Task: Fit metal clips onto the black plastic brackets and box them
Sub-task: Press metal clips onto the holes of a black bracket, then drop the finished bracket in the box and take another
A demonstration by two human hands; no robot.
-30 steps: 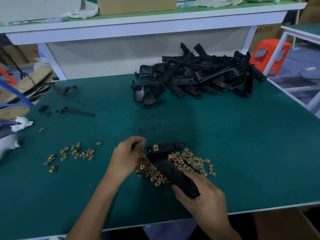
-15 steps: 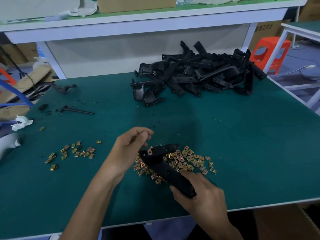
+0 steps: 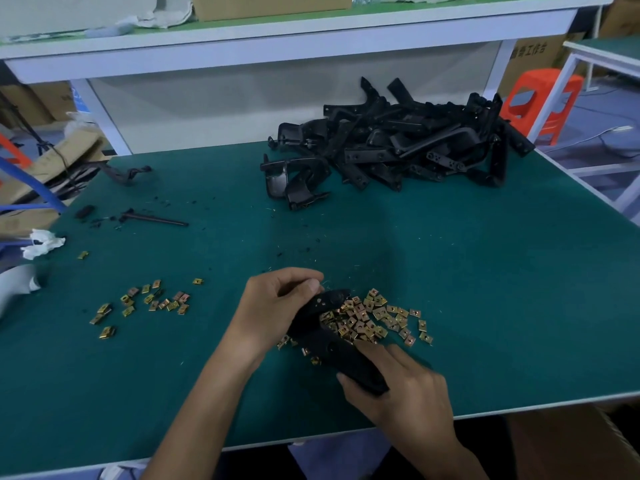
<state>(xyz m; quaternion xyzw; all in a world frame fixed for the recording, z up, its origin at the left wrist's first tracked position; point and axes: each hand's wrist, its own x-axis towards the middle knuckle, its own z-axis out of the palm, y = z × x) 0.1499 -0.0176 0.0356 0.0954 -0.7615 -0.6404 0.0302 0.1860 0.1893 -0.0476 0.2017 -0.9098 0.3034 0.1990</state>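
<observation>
A black plastic bracket [image 3: 329, 332] lies slanted over a heap of brass-coloured metal clips [image 3: 374, 318] near the table's front edge. My right hand [image 3: 401, 386] grips the bracket's near end. My left hand [image 3: 277, 303] curls over the bracket's far end, thumb and fingertips pressed at its top; whether a clip sits under the fingers is hidden. A second, smaller scatter of clips [image 3: 145, 303] lies to the left. A big pile of black brackets [image 3: 398, 147] rests at the back of the green table [image 3: 485, 289].
Loose black parts [image 3: 152, 218] and crumbs lie at the left rear, with crumpled white paper [image 3: 41, 242] at the left edge. A cardboard box [image 3: 45, 161] with brackets stands left of the table. A white shelf [image 3: 277, 39] spans the back; an orange stool [image 3: 540, 98] stands at right.
The bracket has turned so its far end tilts edge-on. My left hand has moved up and over that end, closing on it. The right hand keeps its grip.
</observation>
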